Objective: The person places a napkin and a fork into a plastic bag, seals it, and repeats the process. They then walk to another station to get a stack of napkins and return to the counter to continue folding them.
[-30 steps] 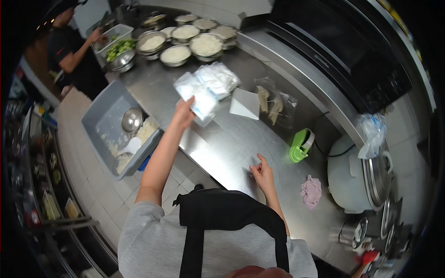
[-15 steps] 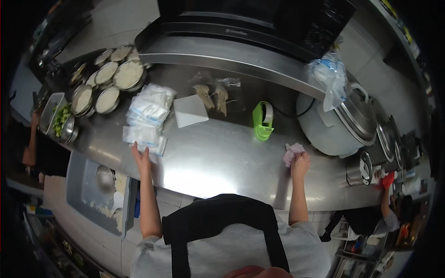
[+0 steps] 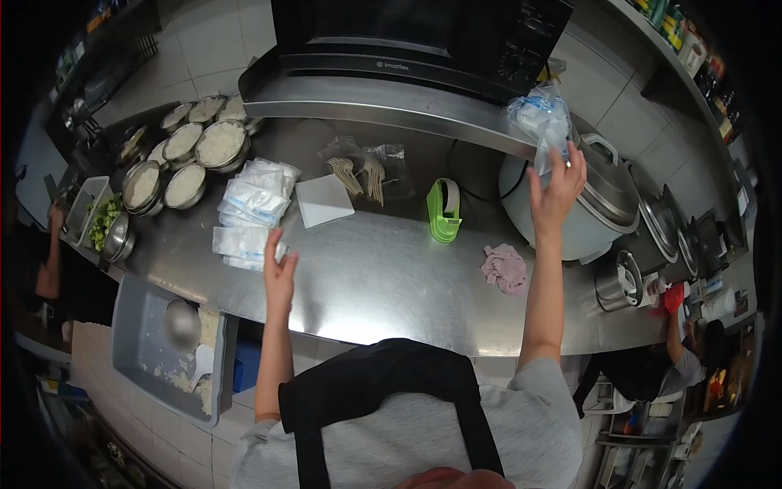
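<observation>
My left hand [image 3: 278, 275] hovers over the steel counter with its fingers apart. Just left of it lies a stack of clear plastic packets [image 3: 252, 204] with blue edging. My right hand [image 3: 557, 196] is raised, fingers spread, its fingertips at the lower end of a clear plastic bag [image 3: 544, 114] hanging at the shelf's right end. Below that arm, a crumpled pink cloth [image 3: 504, 270] rests on the counter. A green tape dispenser [image 3: 444, 212] stands between my hands. Near the packets are a white square sheet [image 3: 325, 200] and bundles of forks [image 3: 358, 176] in clear plastic.
Metal bowls of rice [image 3: 221, 144] crowd the back left. A grey tub [image 3: 155, 391] with rice and a scoop sits below the counter's left edge. A large lidded pot [image 3: 521, 196] stands at right, under the steel shelf [image 3: 383, 106] with a microwave [image 3: 407, 65]. People work at both sides.
My right hand has let go of the pink cloth and risen to the hanging plastic bag. My left hand has moved right, away from the packets. The view has shifted slightly.
</observation>
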Demonstrator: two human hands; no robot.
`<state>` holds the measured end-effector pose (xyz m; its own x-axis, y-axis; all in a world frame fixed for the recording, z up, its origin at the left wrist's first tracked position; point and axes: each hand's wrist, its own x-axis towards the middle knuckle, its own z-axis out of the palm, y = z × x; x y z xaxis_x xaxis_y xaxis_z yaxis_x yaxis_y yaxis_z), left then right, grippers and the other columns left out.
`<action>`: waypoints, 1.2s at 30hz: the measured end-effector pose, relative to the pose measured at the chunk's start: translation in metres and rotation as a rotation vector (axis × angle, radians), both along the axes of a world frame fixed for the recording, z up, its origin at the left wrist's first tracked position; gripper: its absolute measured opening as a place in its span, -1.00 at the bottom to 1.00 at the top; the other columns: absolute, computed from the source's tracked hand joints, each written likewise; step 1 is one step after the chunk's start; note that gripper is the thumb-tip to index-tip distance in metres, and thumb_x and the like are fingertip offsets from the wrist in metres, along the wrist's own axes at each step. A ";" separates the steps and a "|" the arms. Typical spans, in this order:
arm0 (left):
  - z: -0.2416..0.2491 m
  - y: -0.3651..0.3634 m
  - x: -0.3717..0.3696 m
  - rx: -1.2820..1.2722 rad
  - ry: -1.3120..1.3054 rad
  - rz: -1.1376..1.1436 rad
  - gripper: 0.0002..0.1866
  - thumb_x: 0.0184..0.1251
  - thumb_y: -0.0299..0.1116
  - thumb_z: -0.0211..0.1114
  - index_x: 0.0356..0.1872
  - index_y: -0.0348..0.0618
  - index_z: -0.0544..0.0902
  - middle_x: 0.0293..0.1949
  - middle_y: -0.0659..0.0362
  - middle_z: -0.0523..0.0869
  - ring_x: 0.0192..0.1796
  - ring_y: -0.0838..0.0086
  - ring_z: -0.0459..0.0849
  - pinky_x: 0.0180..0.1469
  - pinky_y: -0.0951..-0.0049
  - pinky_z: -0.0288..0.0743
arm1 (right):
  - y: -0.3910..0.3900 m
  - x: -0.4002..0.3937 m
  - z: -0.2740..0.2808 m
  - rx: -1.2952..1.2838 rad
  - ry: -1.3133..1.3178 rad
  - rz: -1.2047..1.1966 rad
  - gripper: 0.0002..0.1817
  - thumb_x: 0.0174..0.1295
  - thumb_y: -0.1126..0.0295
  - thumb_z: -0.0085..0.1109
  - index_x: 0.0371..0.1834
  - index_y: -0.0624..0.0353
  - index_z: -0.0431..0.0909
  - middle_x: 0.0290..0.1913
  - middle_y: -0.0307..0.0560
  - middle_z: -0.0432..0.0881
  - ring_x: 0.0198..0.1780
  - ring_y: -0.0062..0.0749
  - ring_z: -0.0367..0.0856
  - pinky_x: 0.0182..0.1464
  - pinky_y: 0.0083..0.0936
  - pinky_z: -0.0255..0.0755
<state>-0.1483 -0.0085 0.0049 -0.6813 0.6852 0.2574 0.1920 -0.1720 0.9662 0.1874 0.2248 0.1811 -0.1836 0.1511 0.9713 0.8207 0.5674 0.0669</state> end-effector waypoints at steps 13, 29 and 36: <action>0.060 -0.035 0.066 -0.080 0.569 -0.340 -0.28 -0.01 -0.32 0.36 0.25 0.02 0.29 0.38 0.04 0.04 0.38 0.14 0.08 0.30 0.12 0.07 | -0.142 -0.089 -0.112 -0.570 -0.128 0.827 -0.89 -0.09 0.53 0.18 -0.47 0.19 0.46 -0.31 -0.09 0.53 -0.21 -0.17 0.48 -0.07 -0.30 0.25; 0.016 -0.030 0.045 -0.156 -0.163 -0.537 -0.78 0.26 -0.29 0.17 -0.43 -0.26 0.57 -0.56 0.34 0.55 -0.47 0.72 0.44 -0.42 0.64 0.33 | -0.128 -0.112 -0.156 -2.019 0.010 1.374 -0.77 0.18 0.34 0.14 -0.20 0.28 0.56 -0.32 -0.21 0.59 -0.27 -0.64 0.48 -0.16 -0.65 0.34; 0.010 -0.010 0.045 -0.107 0.279 -0.168 -0.80 0.17 -0.34 0.25 -0.29 -0.27 0.53 -0.51 0.29 0.53 -0.45 0.67 0.45 -0.37 0.60 0.36 | -0.129 -0.118 -0.155 -1.947 0.192 1.335 -0.91 0.06 0.49 0.24 -0.41 0.26 0.55 -0.50 -0.28 0.56 -0.42 -0.69 0.47 -0.32 -0.73 0.34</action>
<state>-0.1031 -0.0185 0.0152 -0.4700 0.8153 0.3383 0.4286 -0.1243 0.8949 0.0693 0.0957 0.0261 -0.8754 0.4760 -0.0842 0.0265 -0.1267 -0.9916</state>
